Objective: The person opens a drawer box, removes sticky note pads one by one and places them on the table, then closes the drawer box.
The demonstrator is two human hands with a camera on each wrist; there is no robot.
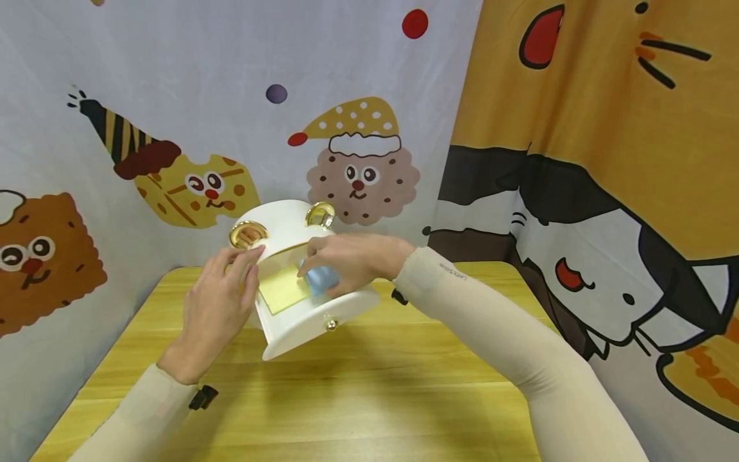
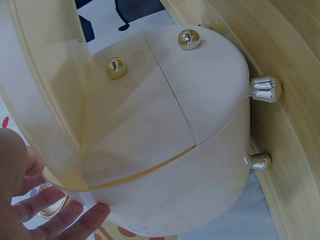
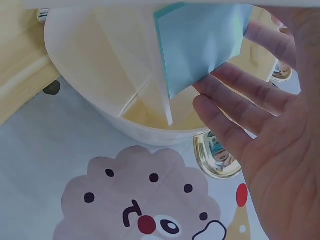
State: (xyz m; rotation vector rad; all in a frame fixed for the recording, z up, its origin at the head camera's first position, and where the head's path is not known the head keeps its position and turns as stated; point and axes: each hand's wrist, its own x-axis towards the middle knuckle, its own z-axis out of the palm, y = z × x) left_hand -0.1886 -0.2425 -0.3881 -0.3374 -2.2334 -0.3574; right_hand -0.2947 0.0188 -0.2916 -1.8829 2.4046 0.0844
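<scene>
A white rounded drawer box (image 1: 283,218) with two gold ring-shaped ears stands on the table, its top drawer (image 1: 300,330) pulled out. Inside that drawer lies a yellow sticky note pad (image 1: 283,290). My right hand (image 1: 355,256) reaches over the drawer and holds a blue sticky note pad (image 3: 200,47) beside the yellow one; in the right wrist view its fingertips are at the blue pad's edge and the thumb is hidden. At the box's left side, my left hand (image 1: 222,292) rests its spread fingers (image 2: 92,217) near the drawer's edge.
Lower on the box front are smaller drawers with gold knobs (image 2: 116,68), and gold feet (image 2: 265,89) stand under it. A wood-grain table (image 1: 346,398) carries the box. Printed cartoon curtains (image 1: 202,115) hang close behind and to the right.
</scene>
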